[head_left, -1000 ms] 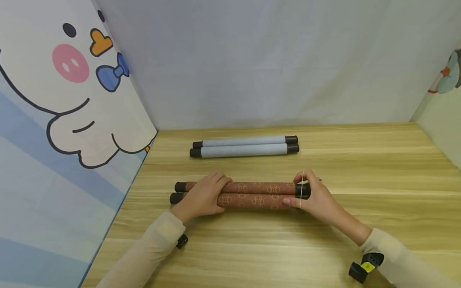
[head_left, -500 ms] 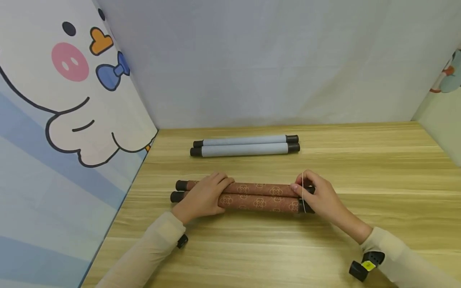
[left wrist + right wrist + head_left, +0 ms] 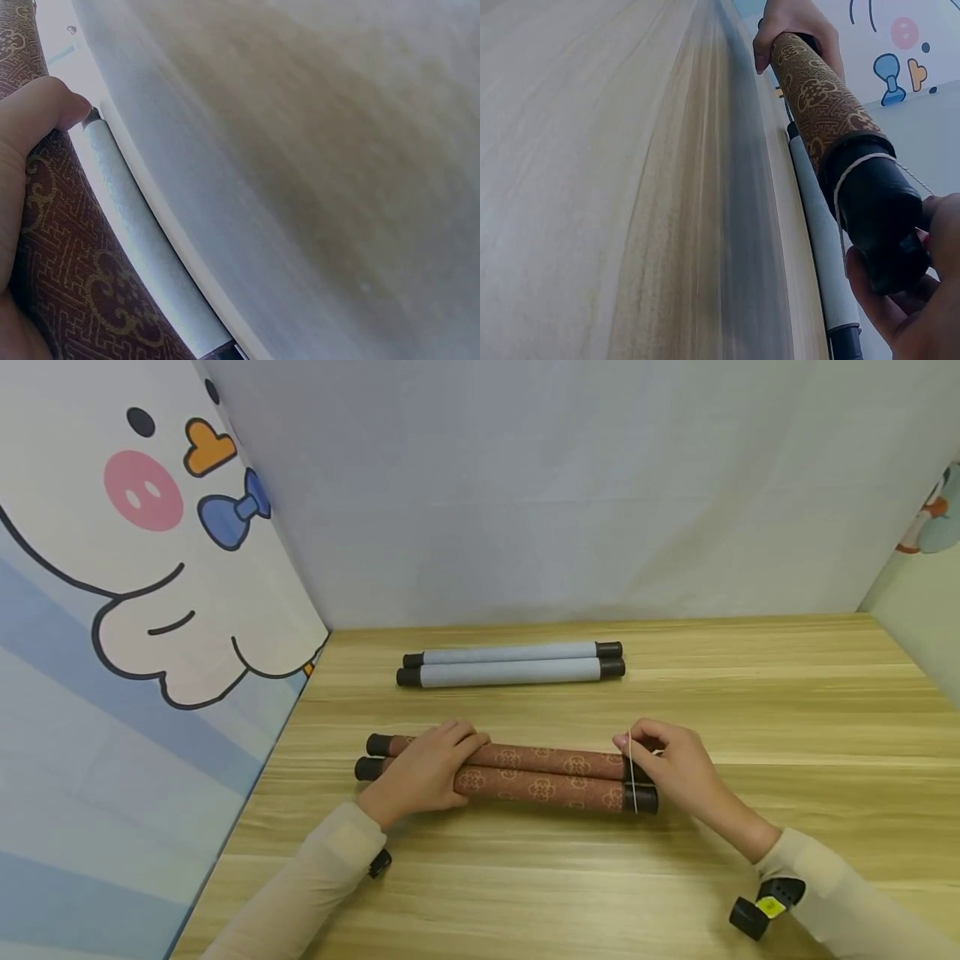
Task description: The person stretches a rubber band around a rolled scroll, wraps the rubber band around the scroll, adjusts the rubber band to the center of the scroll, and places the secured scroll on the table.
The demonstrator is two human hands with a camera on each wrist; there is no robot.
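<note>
A brown scroll (image 3: 543,787) with gold flower patterns, rolled in from both ends into two parallel rolls, lies across the wooden table. Black knobs (image 3: 640,798) cap the rolls. My left hand (image 3: 420,775) grips both rolls left of the middle, its fingers over the far one. At the other end, my right hand (image 3: 678,772) pinches a thin white cord (image 3: 632,777) between thumb and fingers. This cord loops round the right knobs, as the right wrist view shows. There, the fingers (image 3: 866,292) sit close beside the black ends.
Behind the brown scroll lies a pale grey-blue scroll (image 3: 510,672), also in two rolls with black ends. A white cloth wall (image 3: 570,493) rises at the table's back edge. A cartoon-printed panel (image 3: 247,602) stands along the left side.
The brown scroll's right end has swung toward me. My right thumb has shifted from the near roll to the far side, and the cord now crosses the right knobs. My left hand stays in place.
</note>
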